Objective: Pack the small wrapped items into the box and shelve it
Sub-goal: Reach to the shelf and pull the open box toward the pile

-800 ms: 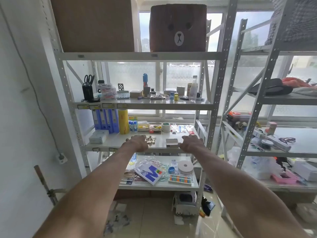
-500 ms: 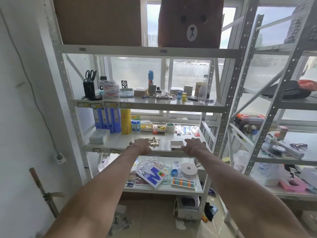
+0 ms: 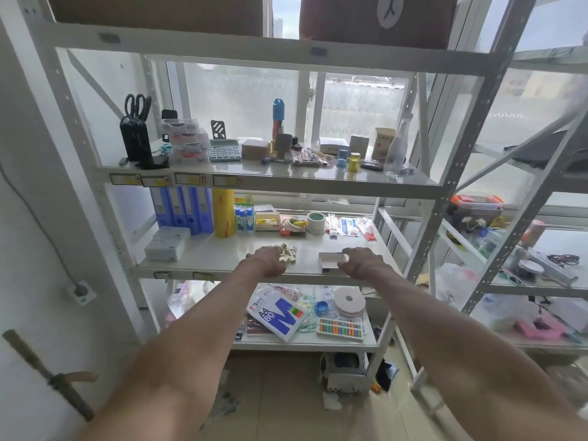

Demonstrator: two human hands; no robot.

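On the shelf [image 3: 206, 259], left hand [image 3: 267, 261] touches wrapped items [image 3: 288, 253]; right hand [image 3: 361, 261] touches box [image 3: 331, 260].

Counts, middle shelf [image 3: 203, 259]: one small box [image 3: 331, 260]; wrapped items [image 3: 288, 253] in one heap at its 9 o'clock, roughly a dozen, exact number not resolvable. Four blue binders [image 3: 183, 210], one yellow roll [image 3: 223, 213], two tape rolls [image 3: 315, 221]. Two hands: left hand [image 3: 267, 261], right hand [image 3: 361, 262].
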